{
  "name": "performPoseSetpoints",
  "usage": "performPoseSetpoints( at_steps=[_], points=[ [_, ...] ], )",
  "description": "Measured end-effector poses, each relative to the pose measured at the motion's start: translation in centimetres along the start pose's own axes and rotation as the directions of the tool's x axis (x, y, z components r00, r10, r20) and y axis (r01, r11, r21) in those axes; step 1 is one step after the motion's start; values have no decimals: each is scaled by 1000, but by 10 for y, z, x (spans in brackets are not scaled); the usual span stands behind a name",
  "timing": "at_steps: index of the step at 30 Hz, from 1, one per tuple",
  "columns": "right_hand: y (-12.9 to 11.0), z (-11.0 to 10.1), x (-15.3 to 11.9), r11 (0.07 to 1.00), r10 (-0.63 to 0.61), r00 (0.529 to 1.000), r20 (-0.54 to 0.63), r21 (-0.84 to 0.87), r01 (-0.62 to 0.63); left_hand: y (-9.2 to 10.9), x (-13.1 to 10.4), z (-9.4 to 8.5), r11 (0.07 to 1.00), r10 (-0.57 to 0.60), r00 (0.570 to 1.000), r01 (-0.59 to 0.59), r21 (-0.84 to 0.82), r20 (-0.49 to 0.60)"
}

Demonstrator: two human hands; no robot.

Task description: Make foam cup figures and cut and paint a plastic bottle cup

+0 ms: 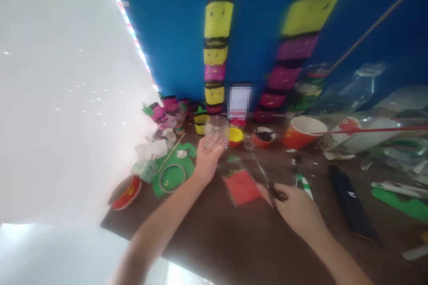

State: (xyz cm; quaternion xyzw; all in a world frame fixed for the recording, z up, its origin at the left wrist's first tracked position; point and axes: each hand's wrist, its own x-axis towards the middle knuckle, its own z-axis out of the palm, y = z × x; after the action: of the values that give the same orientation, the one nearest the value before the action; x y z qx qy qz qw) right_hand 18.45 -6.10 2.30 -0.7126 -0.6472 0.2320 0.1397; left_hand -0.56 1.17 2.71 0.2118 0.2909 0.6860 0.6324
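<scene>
My left hand (207, 160) is closed around a clear plastic piece (218, 127), which looks like a cut bottle section and is held above the table. My right hand (297, 208) grips scissors (274, 191) by the handles, blades toward the back of the table. Between my hands lies red paper (242, 186), partly in a clear sleeve. Behind the plastic piece stand a yellow and black cup (201, 124), a yellow paint cup (236, 136) and a small cup with dark paint (264, 136). Motion blurs the view somewhat.
Green paper (172, 158) with a tape roll (172, 178) on it lies left. A red bowl (125, 192) sits near the left edge. At right are a large paper cup (305, 131), a black pouch (351, 202) and clear plastic bottles (364, 93). Painted stacks (218, 55) stand behind.
</scene>
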Motion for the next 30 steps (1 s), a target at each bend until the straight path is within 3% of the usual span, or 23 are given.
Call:
performPoseSetpoints(
  at_steps=[7, 12, 19, 30],
  points=[
    [2, 3, -1, 998, -68, 997, -34, -6, 68, 33, 5, 59, 993, 112, 994, -111, -32, 15],
    [2, -3, -1, 994, -107, 992, -65, -5, 107, 33, 0, 86, 988, 155, 986, -153, -30, 67],
    [-3, -9, -5, 997, -65, 995, -75, -40, 62, 17, 1, 86, 992, 120, 986, -116, -43, 115],
    [-1, -7, -5, 997, -73, 993, -87, -37, 70, 18, -1, 85, 992, 119, 988, -115, -44, 94]
  ],
)
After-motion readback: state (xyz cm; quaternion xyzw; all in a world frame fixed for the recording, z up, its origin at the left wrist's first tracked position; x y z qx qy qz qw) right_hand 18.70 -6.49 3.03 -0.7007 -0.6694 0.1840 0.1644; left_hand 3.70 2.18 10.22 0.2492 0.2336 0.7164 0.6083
